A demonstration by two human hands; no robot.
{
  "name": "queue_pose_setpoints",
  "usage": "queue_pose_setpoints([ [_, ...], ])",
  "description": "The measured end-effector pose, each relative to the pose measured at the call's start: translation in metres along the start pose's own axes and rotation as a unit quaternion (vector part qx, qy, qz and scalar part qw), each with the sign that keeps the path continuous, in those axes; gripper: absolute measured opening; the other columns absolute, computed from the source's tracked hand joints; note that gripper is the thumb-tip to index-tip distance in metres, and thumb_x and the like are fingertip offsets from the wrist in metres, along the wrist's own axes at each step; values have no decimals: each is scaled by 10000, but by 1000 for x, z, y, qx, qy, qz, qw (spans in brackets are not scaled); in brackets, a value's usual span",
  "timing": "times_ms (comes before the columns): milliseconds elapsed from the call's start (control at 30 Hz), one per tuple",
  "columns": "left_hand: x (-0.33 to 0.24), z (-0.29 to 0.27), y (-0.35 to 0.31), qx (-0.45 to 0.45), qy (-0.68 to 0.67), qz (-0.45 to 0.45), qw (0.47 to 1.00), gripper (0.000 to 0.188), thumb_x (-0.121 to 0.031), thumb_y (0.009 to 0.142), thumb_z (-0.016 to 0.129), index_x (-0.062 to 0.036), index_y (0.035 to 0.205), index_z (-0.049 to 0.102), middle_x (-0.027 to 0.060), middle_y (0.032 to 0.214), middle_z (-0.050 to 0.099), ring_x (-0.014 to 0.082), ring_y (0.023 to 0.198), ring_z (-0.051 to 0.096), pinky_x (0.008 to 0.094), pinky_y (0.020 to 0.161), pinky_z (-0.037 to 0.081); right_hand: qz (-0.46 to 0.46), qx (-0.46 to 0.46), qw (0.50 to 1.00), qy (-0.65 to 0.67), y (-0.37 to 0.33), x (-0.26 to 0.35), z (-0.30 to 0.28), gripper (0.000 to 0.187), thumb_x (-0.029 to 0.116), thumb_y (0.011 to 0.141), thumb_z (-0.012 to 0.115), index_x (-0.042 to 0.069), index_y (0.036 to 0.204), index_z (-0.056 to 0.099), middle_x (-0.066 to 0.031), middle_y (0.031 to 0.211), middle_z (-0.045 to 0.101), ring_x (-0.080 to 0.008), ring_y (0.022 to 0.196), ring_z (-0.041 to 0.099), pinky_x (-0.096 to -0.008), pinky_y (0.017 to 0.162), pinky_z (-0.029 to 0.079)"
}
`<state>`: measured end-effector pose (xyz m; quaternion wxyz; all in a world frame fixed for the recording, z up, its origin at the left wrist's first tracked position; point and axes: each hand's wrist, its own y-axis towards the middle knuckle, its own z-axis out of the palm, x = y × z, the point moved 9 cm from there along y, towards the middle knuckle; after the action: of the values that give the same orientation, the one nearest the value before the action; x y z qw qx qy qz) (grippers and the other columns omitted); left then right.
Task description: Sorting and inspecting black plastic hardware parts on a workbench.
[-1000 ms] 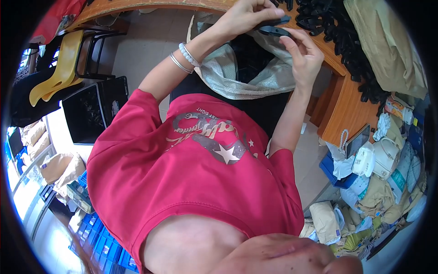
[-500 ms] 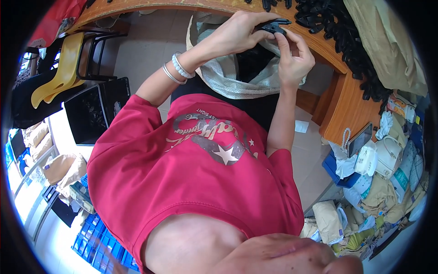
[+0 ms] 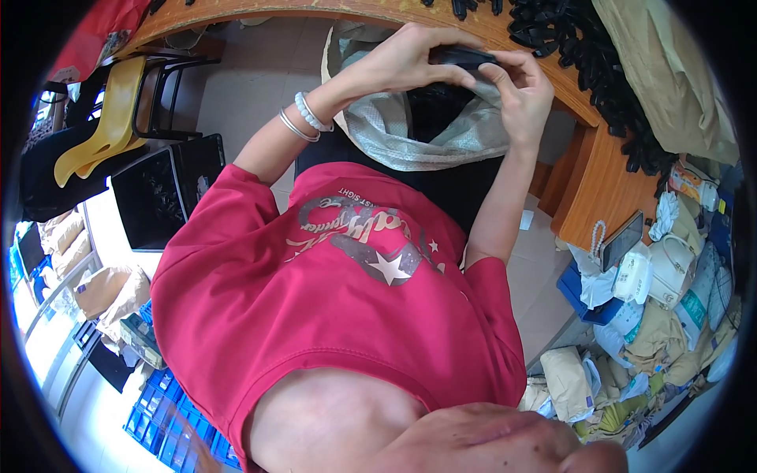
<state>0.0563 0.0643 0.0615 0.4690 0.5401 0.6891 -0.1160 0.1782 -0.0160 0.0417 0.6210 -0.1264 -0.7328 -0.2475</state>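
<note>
Between my two hands is a small black plastic part, dark and elongated; its exact kind cannot be made out. My left hand, with bracelets at the wrist, grips one end between thumb and fingers. Thumb and fingers of my right hand close on its other end and partly cover it. Below both hands, a white woven sack gapes open against my lap, with dark contents inside. On the wooden table to the right lies a heap of similar-looking black parts.
Brown paper lies beyond the heap. At the right table end are a phone and a white bag. A yellow chair and a black bin stand left. Packages pile up at lower right.
The black part has turned in my fingers and now shows a smoother side. My right hand has shifted slightly right and down; my left hand has opened its grip a little wider around the part.
</note>
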Motion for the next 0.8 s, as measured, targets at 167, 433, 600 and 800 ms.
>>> queue_pose_setpoints([
  [167,34,9,-2,52,-17,-22,998,380,-302,857,682,-43,1135,650,109,914,690,170,794,668,316,681,529,-196,-148,897,-367,18,11,-57,185,47,863,601,80,1010,708,-93,955,647,-252,890,606,-348,787,484],
  [433,27,-4,46,-69,326,136,933,146,-92,785,606,-53,925,611,111,830,524,277,782,557,380,615,464,-100,-56,849,-516,29,-9,-41,220,146,872,617,108,1075,694,-90,908,566,-275,877,570,-400,794,448],
  [600,31,2,39,-51,314,121,940,132,-118,773,608,-47,883,600,105,839,530,275,795,559,376,618,468,-107,-75,827,-548,17,6,-28,250,156,874,616,39,1094,635,-158,919,569,-324,884,578,-412,795,454],
  [800,24,-4,43,-78,365,139,917,156,-120,766,602,-36,896,617,115,902,522,282,850,553,372,643,480,-55,-178,849,-495,7,-2,-56,275,65,821,647,-26,1076,602,-182,898,575,-344,877,594,-413,785,474],
])
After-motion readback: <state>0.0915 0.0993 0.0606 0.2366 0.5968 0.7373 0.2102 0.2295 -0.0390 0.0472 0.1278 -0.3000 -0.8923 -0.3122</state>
